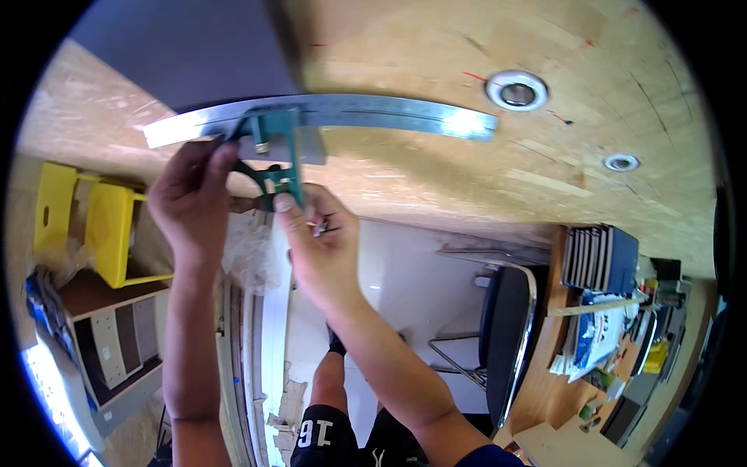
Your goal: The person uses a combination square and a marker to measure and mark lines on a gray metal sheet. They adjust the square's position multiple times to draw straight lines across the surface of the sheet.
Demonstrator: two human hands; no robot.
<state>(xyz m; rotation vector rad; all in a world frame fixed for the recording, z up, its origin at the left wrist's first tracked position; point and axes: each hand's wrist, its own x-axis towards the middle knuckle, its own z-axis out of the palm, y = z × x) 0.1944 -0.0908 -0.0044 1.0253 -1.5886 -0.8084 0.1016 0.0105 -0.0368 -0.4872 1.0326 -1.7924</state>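
A combination square has a long steel blade (389, 113) and a green head (292, 144). Its blade runs left to right across the lower end of a dark grey panel (187, 47). My left hand (191, 187) pinches the left side of the green head between thumb and fingers. From below, my right hand (323, 241) has its thumb pressed to the head's lower end. A small metallic piece (320, 228) shows by the right fingers, too small to name. My left fingertips are partly hidden behind the head.
The worktop (436, 179) is pale wood with red marks and two round metal fittings, one of them a larger ring (517, 91). Yellow stool (109, 226) and open cabinet (117, 342) stand left. A black chair (510, 335) and cluttered desk (545, 366) are right.
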